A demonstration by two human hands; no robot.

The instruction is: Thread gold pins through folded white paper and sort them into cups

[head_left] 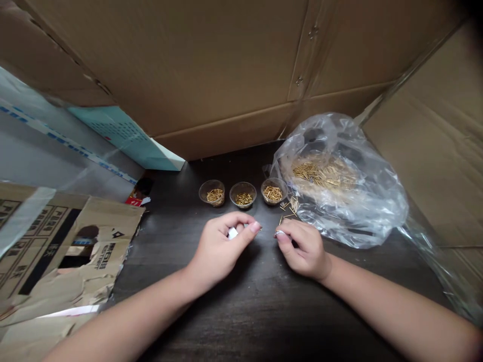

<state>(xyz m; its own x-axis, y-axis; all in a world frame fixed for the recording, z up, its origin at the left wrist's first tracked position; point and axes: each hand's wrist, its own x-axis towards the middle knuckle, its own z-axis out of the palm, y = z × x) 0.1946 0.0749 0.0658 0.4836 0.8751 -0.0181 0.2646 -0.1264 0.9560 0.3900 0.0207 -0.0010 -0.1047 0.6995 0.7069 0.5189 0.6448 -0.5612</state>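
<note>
My left hand (222, 241) is closed, thumb against forefinger, with the tip of a small brass-coloured piece just showing at the fingertips. A white object (233, 233) is tucked in its curled fingers; its kind is not clear. Facing it, my right hand (302, 246) pinches a tiny shiny piece (278, 233), too small to name. The hands are a short gap apart. Beyond them stand three clear plastic cups in a row: the left cup (202, 194) and right cup (284, 187) hold thin brass-coloured pins, the middle cup (233, 195) shorter brass-coloured pieces.
A clear plastic bag (373, 211) with many brass-coloured pins (320, 173) lies at the right. Loose pins (293, 205) are scattered on the dark table (241, 311) by the bag. Cardboard walls (211, 65) rise behind and at the right. Torn cardboard (113, 221) borders the left.
</note>
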